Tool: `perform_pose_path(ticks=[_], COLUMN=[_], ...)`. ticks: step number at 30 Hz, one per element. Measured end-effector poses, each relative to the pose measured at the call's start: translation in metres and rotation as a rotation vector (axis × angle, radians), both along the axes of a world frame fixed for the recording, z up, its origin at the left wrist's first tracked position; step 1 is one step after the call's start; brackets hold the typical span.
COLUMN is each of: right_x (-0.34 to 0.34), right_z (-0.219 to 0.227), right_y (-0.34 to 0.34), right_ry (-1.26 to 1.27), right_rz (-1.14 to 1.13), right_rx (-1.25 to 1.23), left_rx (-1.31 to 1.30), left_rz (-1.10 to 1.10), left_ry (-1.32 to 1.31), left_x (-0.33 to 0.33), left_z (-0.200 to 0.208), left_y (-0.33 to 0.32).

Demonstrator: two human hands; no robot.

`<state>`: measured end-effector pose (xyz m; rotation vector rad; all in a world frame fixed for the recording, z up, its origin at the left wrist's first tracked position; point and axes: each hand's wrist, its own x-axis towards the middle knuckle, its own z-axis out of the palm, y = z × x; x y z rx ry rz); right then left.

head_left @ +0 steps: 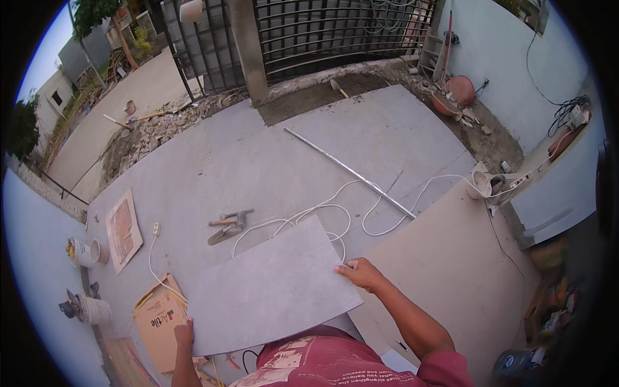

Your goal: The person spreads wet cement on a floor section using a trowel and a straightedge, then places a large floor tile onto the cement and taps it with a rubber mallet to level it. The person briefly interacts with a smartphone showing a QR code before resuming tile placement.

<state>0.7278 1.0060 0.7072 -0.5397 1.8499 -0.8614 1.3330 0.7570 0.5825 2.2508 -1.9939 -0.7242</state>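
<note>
A large grey floor tile (271,284) is held in front of my body, one hand at each side. My right hand (362,273) grips its right edge, thumb on top and the other fingers underneath. At the tile's lower left edge, my left hand (184,331) is closed on it, its fingers partly hidden. Beyond the tile, a trowel (225,233) and a hammer-like tool (237,218) lie on the grey floor. A white cable (335,205) loops over the floor just past the tile's far edge.
A long metal straightedge (348,169) lies across the floor. Cardboard (158,319) lies at left, near buckets (97,309) along the wall. A tan sheet (445,258) covers the right side. Farther off are a bare dirt strip (322,97), rubble (161,132) and a black gate (342,32).
</note>
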Motion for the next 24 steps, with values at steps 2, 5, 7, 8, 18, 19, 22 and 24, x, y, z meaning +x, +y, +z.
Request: perform_pose_path(ticks=[2,5,7,8,18,19,22,24], right_x=[-0.037,-0.089,-0.133,-0.155,-0.366,-0.392,-0.467,-0.522], right_z=[-0.016,0.015,0.017,0.019,-0.003,-0.01,-0.03,-0.035], right_y=[-0.043,-0.092,-0.109,-0.113,-0.178,-0.189,-0.223,-0.245], right_ry=[0.005,-0.04,0.01,0.037,0.156,0.141,0.231,0.275], right_rz=[0.0,-0.131,-0.144,-0.149,-0.358,-0.353,-0.348,-0.345], right_rx=[-0.056,-0.105,-0.074,-0.059,-0.041,-0.061,-0.045,-0.008], left_rx=[-0.131,-0.018,0.061,0.071,0.04,0.058,0.01,0.041], left_rz=[-0.065,0.053,0.075,0.074,-0.02,-0.016,-0.011,-0.042], left_ry=[-0.034,0.086,0.189,0.205,0.319,0.332,0.374,0.293], left_x=[-0.036,-0.095,-0.156,-0.182,-0.501,-0.528,-0.608,-0.66], left_z=[-0.014,-0.017,-0.002,0.005,0.04,0.033,0.01,0.013], left_y=[-0.048,-0.1,-0.138,-0.157,-0.356,-0.373,-0.412,-0.432])
